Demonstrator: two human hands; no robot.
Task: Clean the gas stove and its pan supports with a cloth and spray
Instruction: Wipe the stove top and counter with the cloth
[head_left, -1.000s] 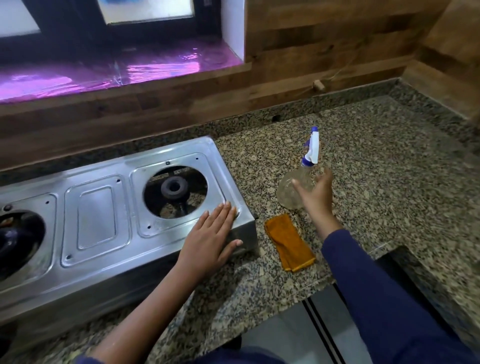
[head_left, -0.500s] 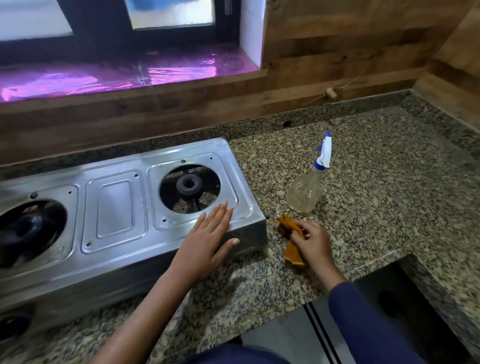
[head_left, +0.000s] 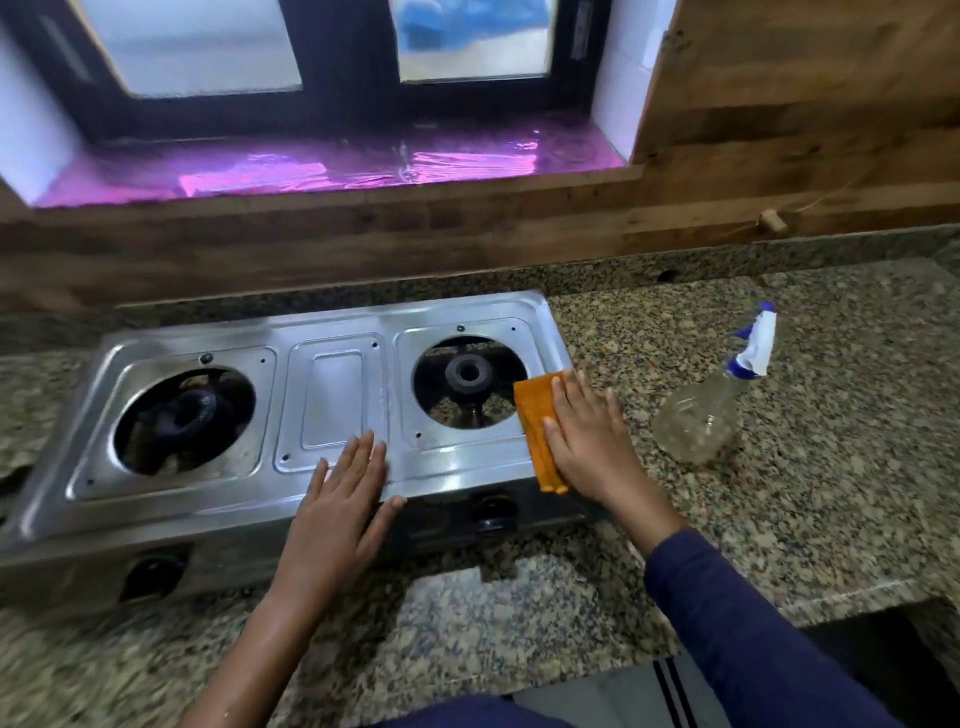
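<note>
Bottle of clear plastic (head_left: 696, 421): can't tell what is inside. Orange cloth (head_left: 535, 410) lies under flat, close-together fingers (head_left: 563, 395) of the right hand (head_left: 589, 447) on the steel stove (head_left: 337, 395).

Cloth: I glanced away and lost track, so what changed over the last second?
The right hand left the bottle, picked the cloth up off the counter and carried it left onto the stove's right edge, where it presses it flat. The left hand slid left along the stove's front, flat as before. The bottle stays on the counter.
</note>
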